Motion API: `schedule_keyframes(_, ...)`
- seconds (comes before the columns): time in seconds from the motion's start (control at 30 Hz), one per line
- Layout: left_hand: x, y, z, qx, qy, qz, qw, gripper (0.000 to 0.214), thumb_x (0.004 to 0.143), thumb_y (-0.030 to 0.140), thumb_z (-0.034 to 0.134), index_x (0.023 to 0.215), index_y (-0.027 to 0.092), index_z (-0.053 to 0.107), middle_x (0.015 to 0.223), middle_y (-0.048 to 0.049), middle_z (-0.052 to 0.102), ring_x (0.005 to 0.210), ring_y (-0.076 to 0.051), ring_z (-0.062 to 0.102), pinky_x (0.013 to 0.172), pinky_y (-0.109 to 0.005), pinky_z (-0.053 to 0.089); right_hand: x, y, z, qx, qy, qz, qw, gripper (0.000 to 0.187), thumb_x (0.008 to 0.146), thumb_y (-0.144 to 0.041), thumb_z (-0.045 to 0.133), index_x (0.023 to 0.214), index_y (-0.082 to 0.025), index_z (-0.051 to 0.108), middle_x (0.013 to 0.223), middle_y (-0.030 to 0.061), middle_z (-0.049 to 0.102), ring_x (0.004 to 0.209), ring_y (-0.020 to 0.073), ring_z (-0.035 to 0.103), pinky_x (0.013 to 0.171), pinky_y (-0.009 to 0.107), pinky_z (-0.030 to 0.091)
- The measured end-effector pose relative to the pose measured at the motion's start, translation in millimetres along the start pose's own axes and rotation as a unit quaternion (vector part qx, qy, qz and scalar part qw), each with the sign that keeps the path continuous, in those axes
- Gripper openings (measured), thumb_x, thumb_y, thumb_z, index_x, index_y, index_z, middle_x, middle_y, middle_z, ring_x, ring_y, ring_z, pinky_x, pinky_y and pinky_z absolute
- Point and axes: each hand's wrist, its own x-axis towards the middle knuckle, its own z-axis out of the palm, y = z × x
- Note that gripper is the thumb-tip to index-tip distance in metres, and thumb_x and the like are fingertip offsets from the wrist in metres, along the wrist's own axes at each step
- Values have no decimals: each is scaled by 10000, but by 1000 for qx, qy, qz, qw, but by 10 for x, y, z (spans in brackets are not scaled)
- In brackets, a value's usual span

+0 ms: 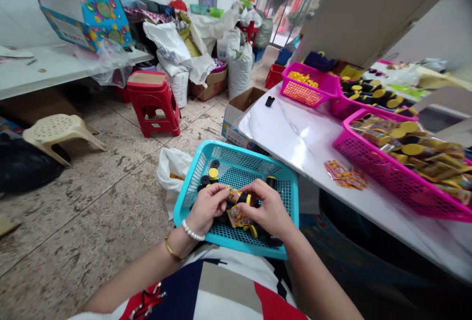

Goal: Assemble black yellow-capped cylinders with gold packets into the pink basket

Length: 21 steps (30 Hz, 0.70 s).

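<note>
Over a turquoise plastic basket (296, 202) on my lap, both hands work close together. My right hand (271, 209) is closed round a small black tube with a yellow end (245, 198). At the tube's other end, my left hand (211, 204) pinches a small orange printed packet (233, 194); whether it is partly inside the tube I cannot tell. Below them in the basket lies another printed packet (239, 218), among black pieces and a yellow-topped tube (213, 173). My fingers hide part of the basket's contents.
On the marble-patterned table (287, 138) at right lie loose packets (346, 175) and a black piece (270, 101). Pink baskets (383, 185) there hold yellow parts and filled tubes. A cardboard box (236, 108), red stool (153, 99) and beige stool (61, 130) stand on the floor.
</note>
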Motion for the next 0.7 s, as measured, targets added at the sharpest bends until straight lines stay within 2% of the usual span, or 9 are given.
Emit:
schedule_keyframes(0.1, -10, 18, 1, -4, 26, 47, 999, 351, 718, 393, 725, 941, 175, 566, 606, 61, 521, 448, -35, 426, 353, -117, 247, -110, 43, 36, 36, 56, 2, 998, 203, 728, -196, 712, 910, -202, 623, 839, 11, 557, 687, 137, 535, 623, 264, 465)
schedule_keyframes(0.13, -16, 30, 3, 8, 19, 56, 998, 397, 708, 391, 737, 998, 192, 553, 677, 50, 549, 490, -48, 473, 359, -122, 287, -143, 51, 40, 40, 67, -1, 997, 217, 733, -203, 716, 933, -206, 632, 862, 17, 564, 697, 139, 539, 626, 265, 468)
schedule_keyframes(0.2, -33, 52, 7, 53, -33, 42, 997, 454, 703, 397, 742, 1061, 196, 548, 759, 24, 585, 544, -74, 533, 373, -144, 351, -200, 60, 38, 35, 67, -16, 997, 260, 739, -206, 720, 992, -223, 662, 912, 29, 577, 729, 145, 553, 632, 265, 473)
schedule_keyframes(0.27, -54, 63, 8, 92, -87, 11, 992, 400, 724, 406, 721, 1006, 159, 583, 729, 6, 601, 521, -79, 538, 384, -160, 377, -250, 66, 30, 31, 45, -30, 998, 321, 751, -203, 713, 1067, -250, 676, 958, 36, 590, 729, 140, 563, 627, 262, 480)
schedule_keyframes(0.33, -78, 61, 13, 102, -110, -10, 989, 337, 739, 401, 708, 912, 132, 603, 695, -7, 619, 485, -69, 525, 400, -166, 391, -296, 79, 24, 36, 23, -35, 998, 378, 772, -197, 692, 1142, -272, 662, 993, 41, 601, 728, 135, 577, 640, 265, 496)
schedule_keyframes(0.5, -136, 45, 81, 106, -124, -26, 986, 332, 720, 369, 732, 905, 127, 600, 641, -7, 632, 478, -68, 522, 467, -186, 439, -390, 126, 60, 22, 46, -54, 997, 448, 778, -175, 678, 1208, -294, 632, 1042, 55, 602, 946, 193, 600, 811, 330, 518)
schedule_keyframes(0.6, -152, 43, 109, 129, -133, -33, 982, 341, 727, 380, 722, 932, 134, 604, 581, 18, 590, 476, -80, 515, 469, -196, 440, -440, 132, 104, 33, 53, -36, 997, 461, 779, -198, 690, 1222, -305, 617, 1076, 58, 607, 945, 196, 610, 809, 336, 539)
schedule_keyframes(0.7, -145, 30, 99, 141, -135, -36, 980, 334, 717, 374, 730, 923, 137, 617, 616, 14, 594, 476, -76, 506, 469, -198, 424, -490, 126, 131, 74, 43, 7, 996, 519, 782, -221, 699, 1276, -296, 559, 1107, 68, 618, 905, 192, 635, 805, 348, 563)
